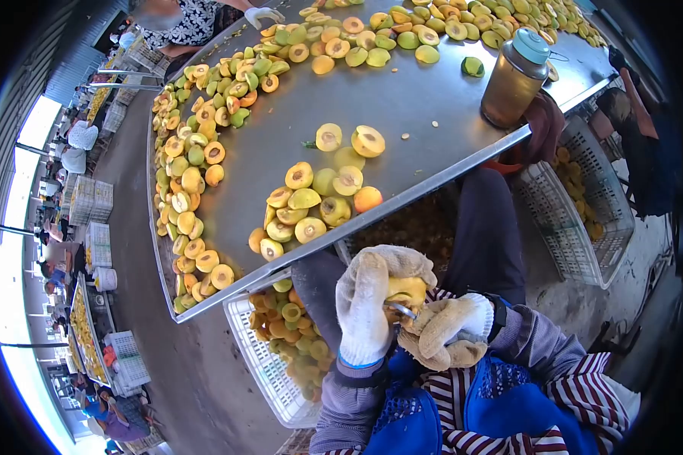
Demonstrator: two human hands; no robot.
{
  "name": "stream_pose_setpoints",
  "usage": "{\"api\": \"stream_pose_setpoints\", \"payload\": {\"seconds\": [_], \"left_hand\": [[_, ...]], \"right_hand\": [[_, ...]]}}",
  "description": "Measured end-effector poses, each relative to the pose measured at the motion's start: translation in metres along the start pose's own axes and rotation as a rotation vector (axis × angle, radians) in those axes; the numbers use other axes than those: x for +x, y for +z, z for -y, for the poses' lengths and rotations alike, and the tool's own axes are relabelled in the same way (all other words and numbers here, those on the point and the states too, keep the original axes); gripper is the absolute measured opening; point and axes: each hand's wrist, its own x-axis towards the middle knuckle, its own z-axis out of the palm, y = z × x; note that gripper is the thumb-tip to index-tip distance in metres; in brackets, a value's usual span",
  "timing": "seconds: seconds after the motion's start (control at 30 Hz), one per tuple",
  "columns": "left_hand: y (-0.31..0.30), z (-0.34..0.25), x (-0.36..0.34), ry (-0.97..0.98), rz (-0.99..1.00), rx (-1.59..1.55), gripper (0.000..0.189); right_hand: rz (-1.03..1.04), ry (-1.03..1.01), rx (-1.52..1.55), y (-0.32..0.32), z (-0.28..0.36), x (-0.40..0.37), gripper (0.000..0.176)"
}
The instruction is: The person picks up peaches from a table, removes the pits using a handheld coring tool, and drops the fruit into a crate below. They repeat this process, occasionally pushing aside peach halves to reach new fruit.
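Note:
My left hand point(368, 303), in a worn knitted glove, is wrapped round a yellow peach-like stone fruit point(408, 291) above my lap. My right hand point(449, 330), gloved too, is closed on a small metal pitting tool, its handle hidden in the fingers. The tool's curved metal tip point(402, 309) touches the fruit. In front of my hands, a loose group of halved fruit point(303, 199) lies near the edge of the metal table point(281, 136), some with stones showing. Below the edge, a white crate point(243, 334) holds many fruit halves.
A bottle with a teal lid point(517, 76) stands at the table's right edge beside a dark red cloth point(542, 125). More halves line the far and left sides. Another white crate point(577, 227) stands at right. A co-worker's gloved hand point(264, 15) is across the table.

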Motion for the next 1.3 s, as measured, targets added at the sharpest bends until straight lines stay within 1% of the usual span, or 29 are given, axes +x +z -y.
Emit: {"api": "stream_pose_setpoints", "payload": {"seconds": [0.1, 0.13, 0.2, 0.23, 0.27, 0.37, 0.4, 0.43, 0.5, 0.57, 0.6, 0.63, 0.67, 0.7, 0.73, 0.77, 0.8, 0.83, 0.87, 0.9, 0.93, 0.97, 1.03, 1.07, 1.1, 1.17, 1.2, 1.3], "left_hand": [[0.005, -0.003, -0.001, 0.049, -0.032, 0.114, 0.053], [0.001, 0.001, 0.002, 0.241, 0.046, 0.223, 0.052], [-0.013, 0.012, 0.012, 0.522, 0.049, 0.474, 0.052], [-0.019, 0.014, 0.018, 0.667, 0.054, 0.599, 0.052], [-0.021, 0.013, 0.022, 0.672, 0.079, 0.614, 0.052], [-0.013, -0.001, 0.013, -0.070, 0.124, -0.077, 0.047], [-0.014, 0.010, 0.018, -0.223, 0.124, -0.381, 0.049], [-0.010, 0.011, 0.019, -0.266, 0.012, -0.415, 0.051], [-0.018, 0.016, 0.022, -0.184, -0.105, -0.257, 0.050], [-0.041, 0.009, 0.014, 0.051, -0.231, 0.125, 0.048], [-0.063, 0.007, 0.010, 0.178, -0.299, 0.315, 0.046], [-0.092, 0.007, 0.008, 0.242, -0.408, 0.458, 0.041], [-0.119, -0.005, 0.004, 0.147, -0.531, 1.132, 0.032], [-0.153, -0.006, 0.008, 0.417, -0.407, 1.571, 0.024], [-0.179, -0.003, 0.009, 0.430, -0.459, 1.672, 0.026], [-0.193, -0.004, 0.015, 0.452, -0.518, 1.768, 0.028], [-0.200, -0.008, 0.026, 0.322, -0.575, 1.602, 0.030], [-0.209, -0.012, 0.040, 0.203, -0.624, 1.429, 0.032], [-0.230, -0.007, 0.056, 0.241, -0.633, 1.524, 0.037], [-0.244, -0.009, 0.072, 0.195, -0.584, 1.589, 0.042], [-0.257, -0.006, 0.087, 0.146, -0.513, 1.683, 0.045], [-0.271, -0.002, 0.099, 0.098, -0.442, 1.775, 0.049], [-0.297, 0.006, 0.118, -0.010, -0.201, 1.731, 0.060], [-0.302, 0.005, 0.124, 0.034, -0.152, 1.750, 0.064], [-0.298, 0.001, 0.127, 0.019, -0.154, 1.761, 0.060], [-0.290, -0.004, 0.131, -0.074, -0.207, 1.747, 0.057], [-0.283, -0.011, 0.130, -0.094, -0.247, 1.774, 0.050], [-0.266, -0.020, 0.120, -0.136, -0.525, 1.489, 0.044]], "right_hand": [[-0.018, 0.025, -0.080, -0.002, 0.003, -0.001, 0.015], [-0.015, 0.040, -0.098, -0.004, 0.004, 0.000, 0.016], [0.010, 0.099, -0.088, -0.011, 0.000, 0.001, 0.016], [-0.011, 0.040, -0.042, -0.009, -0.001, 0.002, 0.016], [-0.031, -0.019, 0.003, -0.005, -0.002, 0.004, 0.017], [0.120, 0.037, 0.129, -0.014, -0.006, 0.008, 0.021], [0.294, 0.117, 0.055, -0.014, 0.004, 0.013, 0.023], [0.345, 0.132, 0.017, -0.013, 0.008, 0.016, 0.023], [0.127, 0.074, -0.057, -0.013, 0.003, 0.009, 0.024], [-0.090, -0.004, -0.092, -0.015, 0.003, -0.003, 0.025], [-0.181, -0.052, -0.097, -0.016, 0.004, -0.010, 0.025], [-0.252, -0.088, -0.102, -0.020, 0.006, -0.015, 0.026], [-0.284, -0.089, -0.109, -0.023, 0.009, -0.017, 0.027], [-0.301, -0.067, -0.112, -0.025, 0.010, -0.016, 0.027], [-0.297, 0.024, -0.156, -0.024, 0.013, -0.009, 0.028], [-0.289, 0.115, -0.201, -0.022, 0.016, -0.002, 0.029], [-0.275, 0.205, -0.247, -0.018, 0.021, 0.006, 0.031], [-0.419, 0.128, -0.295, 0.001, 0.016, 0.011, 0.028], [-0.427, 0.146, -0.336, 0.011, 0.019, 0.014, 0.027], [-0.438, 0.156, -0.380, 0.017, 0.023, 0.017, 0.026], [-0.437, 0.095, -0.414, 0.016, 0.022, 0.019, 0.026], [-0.473, 0.089, -0.425, 0.018, 0.023, 0.020, 0.027], [-0.543, 0.086, -0.415, 0.022, 0.027, 0.019, 0.026], [-0.538, 0.065, -0.381, 0.020, 0.025, 0.020, 0.025], [-0.534, 0.038, -0.394, 0.017, 0.024, 0.022, 0.025], [-0.523, -0.007, -0.462, 0.022, 0.024, 0.028, 0.023], [-0.549, 0.025, -0.473, 0.021, 0.023, 0.032, 0.020], [-0.583, 0.000, -0.564, 0.027, 0.022, 0.039, 0.021]]}}
